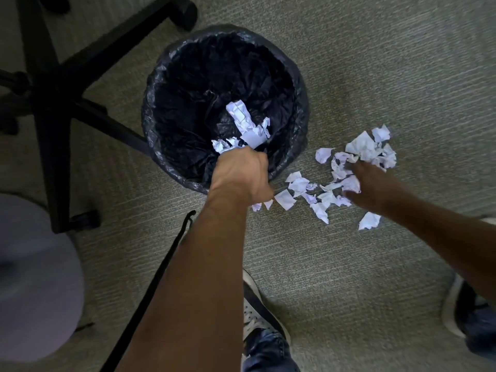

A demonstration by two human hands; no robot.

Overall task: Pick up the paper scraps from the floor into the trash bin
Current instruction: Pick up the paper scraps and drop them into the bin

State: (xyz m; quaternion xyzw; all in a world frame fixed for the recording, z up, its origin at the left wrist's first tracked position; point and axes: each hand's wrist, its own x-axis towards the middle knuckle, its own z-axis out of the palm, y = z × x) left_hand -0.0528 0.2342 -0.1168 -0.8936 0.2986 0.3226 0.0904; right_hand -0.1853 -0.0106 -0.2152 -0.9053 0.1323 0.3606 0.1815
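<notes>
Nearest, two shoes stand on the carpet. Farther out, the left hand grips a bunch of paper scraps over the near rim of the one trash bin. Right of that fist, roughly twenty loose scraps lie scattered (some overlap), and the blurred right hand rests among them; its grip cannot be told. Beyond stands one chair base.
</notes>
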